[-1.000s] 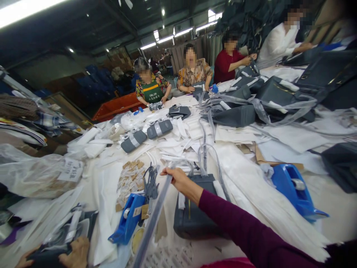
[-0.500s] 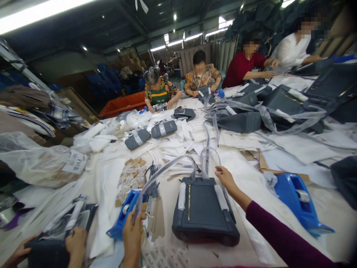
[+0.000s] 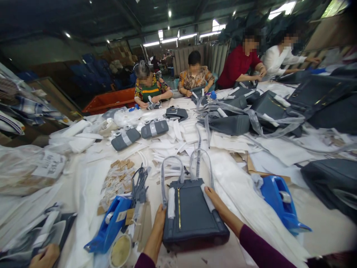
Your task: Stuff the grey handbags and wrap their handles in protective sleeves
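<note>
A dark blue-grey handbag point(image 3: 195, 212) with a gold zip lies on the table before me, its front facing up. Its strap point(image 3: 164, 178), wrapped in clear plastic, loops up from the top and down the left side. My left hand point(image 3: 158, 221) is closed on the lower end of that strap, against the bag's left edge. At the right edge, my right hand point(image 3: 214, 199) grips the bag, its thumb by the white-wrapped piece point(image 3: 208, 197); its other fingers are mostly hidden. A second white wrap point(image 3: 171, 203) sits beside the zip.
Blue tape dispensers point(image 3: 114, 219) point(image 3: 279, 201) flank the bag. A round tub point(image 3: 120, 251) stands near the left one, with a pile of tags point(image 3: 118, 178) beyond. Another person's hand point(image 3: 46, 257) is at lower left. Co-workers sit across the table behind more bags point(image 3: 231, 123).
My left hand has brought the strap down and left of the bag, to its side. My right hand has moved from beside the handle onto the bag's right edge. The view has shifted right.
</note>
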A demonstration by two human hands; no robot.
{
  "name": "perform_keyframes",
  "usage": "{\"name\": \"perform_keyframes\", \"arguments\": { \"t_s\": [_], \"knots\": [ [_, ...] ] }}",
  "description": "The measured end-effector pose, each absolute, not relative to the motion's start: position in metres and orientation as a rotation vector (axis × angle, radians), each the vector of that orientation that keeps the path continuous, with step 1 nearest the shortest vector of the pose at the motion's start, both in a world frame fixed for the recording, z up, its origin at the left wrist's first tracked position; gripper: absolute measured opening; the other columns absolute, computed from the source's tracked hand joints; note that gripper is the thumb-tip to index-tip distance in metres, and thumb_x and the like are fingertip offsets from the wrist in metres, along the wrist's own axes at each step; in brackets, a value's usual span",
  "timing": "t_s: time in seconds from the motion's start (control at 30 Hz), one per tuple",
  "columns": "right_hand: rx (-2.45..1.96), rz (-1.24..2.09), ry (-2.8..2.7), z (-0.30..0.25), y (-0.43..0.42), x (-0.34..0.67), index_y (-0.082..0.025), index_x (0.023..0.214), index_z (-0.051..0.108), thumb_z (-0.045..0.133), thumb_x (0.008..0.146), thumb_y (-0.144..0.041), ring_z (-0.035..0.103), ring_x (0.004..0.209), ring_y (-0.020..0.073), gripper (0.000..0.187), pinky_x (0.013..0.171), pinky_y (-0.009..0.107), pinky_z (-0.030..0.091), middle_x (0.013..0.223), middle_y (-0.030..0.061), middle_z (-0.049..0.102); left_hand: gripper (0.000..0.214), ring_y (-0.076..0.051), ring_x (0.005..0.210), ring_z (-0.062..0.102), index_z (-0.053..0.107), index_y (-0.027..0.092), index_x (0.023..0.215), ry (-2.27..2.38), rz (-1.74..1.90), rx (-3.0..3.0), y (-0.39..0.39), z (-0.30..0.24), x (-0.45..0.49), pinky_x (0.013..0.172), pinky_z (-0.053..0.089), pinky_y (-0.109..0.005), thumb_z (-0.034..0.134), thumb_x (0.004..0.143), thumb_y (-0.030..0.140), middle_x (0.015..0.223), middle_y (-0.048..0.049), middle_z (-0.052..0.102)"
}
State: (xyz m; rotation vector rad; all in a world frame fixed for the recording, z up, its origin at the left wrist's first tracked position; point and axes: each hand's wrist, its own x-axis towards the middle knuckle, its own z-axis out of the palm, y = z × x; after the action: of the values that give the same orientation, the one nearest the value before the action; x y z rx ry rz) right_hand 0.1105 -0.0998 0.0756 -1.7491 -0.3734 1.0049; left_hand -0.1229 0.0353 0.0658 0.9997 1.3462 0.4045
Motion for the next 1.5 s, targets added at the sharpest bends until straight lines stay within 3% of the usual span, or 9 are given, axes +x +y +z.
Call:
{"name": "perform_keyframes", "arguments": {
  "t_s": [0.3,0.4,0.53,0.67,0.77,0.93,1.07,1.3,1.5],
  "knots": [
    [-1.774,1.037,-0.557,0.084,-0.090,0.136,-0.016,0.108,0.063,0.050,0.075,-0.064,0.053,0.115,0.0256,0.060,0.101,0.038,0.038,0.120,0.0121,0.062,0.030,-0.027,0.094,0.064,0.059,0.015,0.083,1.414,0.539,1.105,0.036,0.036,-0.141,0.089,0.048,-0.042,0.061,0.060,0.034,0.083,-0.0065,0.069],
    [-1.865,0.968,-0.646,0.075,-0.096,0.144,-0.017,0.096,0.065,0.041,0.083,-0.057,0.064,0.090,0.0225,0.049,0.078,0.036,0.050,0.101,0.0102,0.069,0.022,-0.028,0.090,0.064,0.057,0.017,0.077,1.498,0.480,1.285,0.053,0.028,-0.155,0.088,0.049,-0.044,0.054,0.060,0.031,0.080,-0.0072,0.066],
    [-2.116,0.724,-0.698,0.067,-0.095,0.185,-0.015,0.075,0.060,0.038,0.084,-0.040,0.061,0.058,0.0174,0.034,0.056,0.029,0.048,0.069,0.0064,0.066,0.032,-0.029,0.096,0.060,0.057,0.017,0.091,1.621,0.582,1.695,0.065,0.021,-0.173,0.091,0.048,-0.048,0.049,0.067,0.036,0.096,-0.0107,0.061],
    [-2.301,0.346,-0.735,0.076,-0.081,0.266,-0.014,0.087,0.060,0.040,0.082,-0.023,0.061,0.084,0.0212,0.022,0.078,0.033,0.047,0.087,0.0109,0.065,0.047,-0.029,0.098,0.056,0.055,0.015,0.108,1.554,0.662,1.969,0.058,0.030,-0.171,0.089,0.049,-0.049,0.043,0.076,0.047,0.107,-0.0131,0.055],
    [-2.408,0.130,-0.838,0.086,-0.061,0.325,-0.011,0.111,0.056,0.044,0.078,-0.013,0.047,0.114,0.0262,0.035,0.096,0.038,0.037,0.119,0.0173,0.054,0.047,-0.028,0.097,0.055,0.055,0.016,0.109,1.518,0.680,1.996,0.049,0.046,-0.156,0.085,0.051,-0.048,0.042,0.077,0.049,0.107,-0.0119,0.054],
    [-2.532,0.086,-1.100,0.090,-0.026,0.384,-0.011,0.110,0.059,0.051,0.073,-0.004,0.041,0.119,0.0278,0.039,0.097,0.036,0.032,0.127,0.0173,0.052,0.045,-0.029,0.102,0.055,0.057,0.018,0.105,1.514,0.685,1.906,0.038,0.070,-0.135,0.083,0.053,-0.047,0.044,0.077,0.050,0.108,-0.0113,0.054],
    [-2.660,0.123,-1.174,0.097,-0.015,0.408,-0.010,0.080,0.065,0.051,0.078,-0.008,0.057,0.091,0.0237,0.015,0.079,0.030,0.037,0.087,0.0161,0.065,0.045,-0.029,0.105,0.056,0.059,0.018,0.102,1.524,0.698,1.778,0.030,0.082,-0.135,0.083,0.054,-0.045,0.048,0.075,0.053,0.112,-0.0115,0.055],
    [-2.787,-0.063,-1.029,0.148,-0.015,0.429,-0.006,0.103,0.061,0.036,0.094,-0.023,0.055,0.071,0.0165,0.032,0.065,0.030,0.028,0.082,0.0164,0.063,0.041,-0.027,0.099,0.058,0.063,0.019,0.097,1.573,0.695,1.694,0.011,0.104,-0.135,0.084,0.053,-0.042,0.049,0.075,0.051,0.106,-0.0096,0.060],
    [-2.544,-0.552,-1.001,0.195,-0.020,0.395,-0.011,0.100,0.064,0.036,0.096,-0.038,0.048,0.065,0.0167,0.039,0.060,0.031,0.019,0.081,0.0133,0.064,0.040,-0.025,0.096,0.056,0.061,0.016,0.107,1.424,0.460,1.878,0.001,0.125,-0.099,0.088,0.047,-0.040,0.052,0.079,0.043,0.098,-0.0096,0.057]
  ]
}}
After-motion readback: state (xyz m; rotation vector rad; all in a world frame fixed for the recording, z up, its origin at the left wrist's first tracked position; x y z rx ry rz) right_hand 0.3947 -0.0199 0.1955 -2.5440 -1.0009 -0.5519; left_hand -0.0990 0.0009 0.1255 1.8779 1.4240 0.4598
